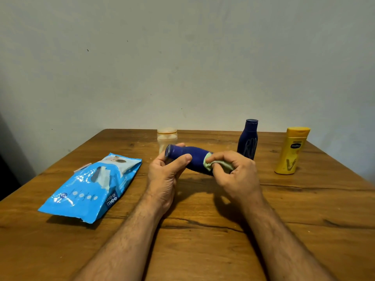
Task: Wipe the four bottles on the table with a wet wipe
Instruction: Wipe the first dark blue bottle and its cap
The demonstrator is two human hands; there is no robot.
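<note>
Head view puts a dark blue bottle [188, 158] at the centre of the frame, lying on its side in the air just above the table [284, 209], cap end pointing to the left. The left hand [165, 175] has its grip around the cap end, thumb laid across the near side and fingertips showing over the far side. The right hand [235, 175] pinches a crumpled pale green wet wipe [211, 164] and presses it against the bottle's right half, covering its base end.

Directly behind the held bottle, partly hidden by it and by the left fingers, stands a translucent pale bottle [167, 138] near the far edge of the table. To the right of centre a second dark blue bottle [248, 138] stands upright, just behind the right hand, its lower part cut off by the knuckles. Further right, well apart from the hands, a yellow bottle [292, 151] stands with its flat cap uppermost, leaning slightly.

At the left of the frame a blue pack of wipes [89, 185] lies flat on the wood, its flap peeled back and a white sheet poking from the opening. Both bare forearms run in from the bottom edge. A plain pale wall [182, 57] fills the upper half.
</note>
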